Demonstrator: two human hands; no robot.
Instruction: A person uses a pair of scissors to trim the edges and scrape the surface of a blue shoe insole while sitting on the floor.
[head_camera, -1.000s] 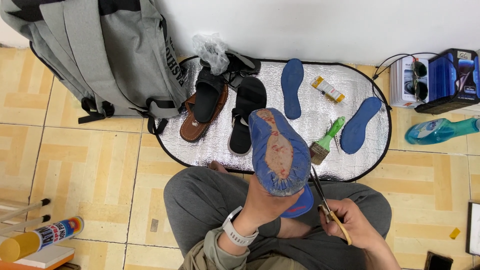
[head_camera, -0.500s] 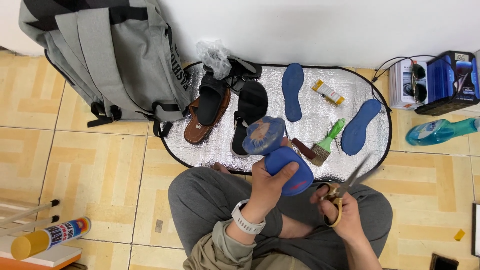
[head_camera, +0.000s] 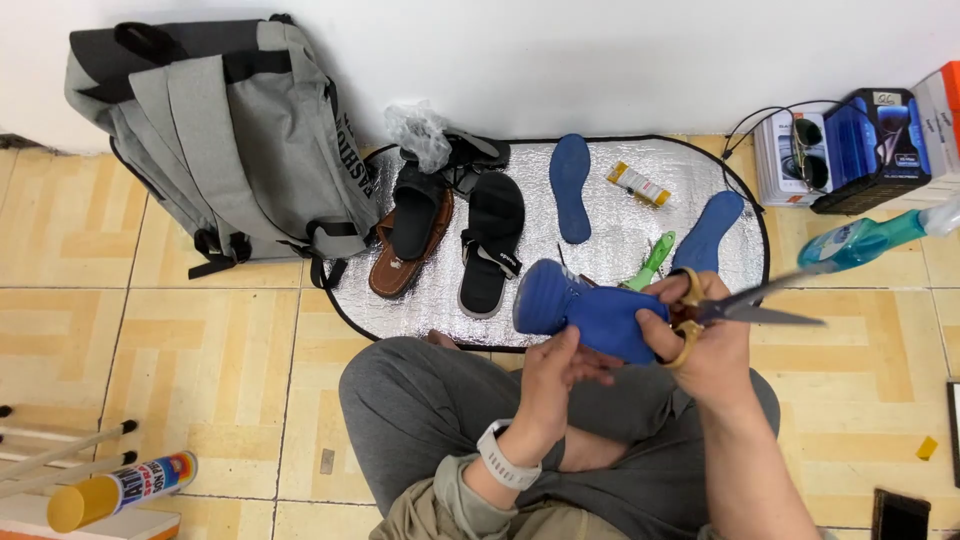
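Observation:
I sit cross-legged on a tiled floor. Both hands hold a blue shoe sole piece (head_camera: 585, 310) over my lap. My left hand (head_camera: 550, 385) grips it from below near its left end. My right hand (head_camera: 705, 345) also holds yellow-handled scissors (head_camera: 745, 310), their blades pointing right and slightly apart. A green-handled brush (head_camera: 650, 262) lies on the mat just behind the sole.
A silver foil mat (head_camera: 620, 225) carries two blue insoles (head_camera: 570, 185), a small yellow tube (head_camera: 638, 183), black sandals (head_camera: 495, 240) and a brown sandal (head_camera: 385, 275). A grey backpack (head_camera: 225, 130) leans at left. A spray bottle (head_camera: 865, 240) and boxes (head_camera: 860, 140) are at right, a spray can (head_camera: 125, 488) at bottom left.
The sole was upright with its underside facing me; I turned it sideways and lowered it. My right hand rose from my lap with the scissors to meet the sole.

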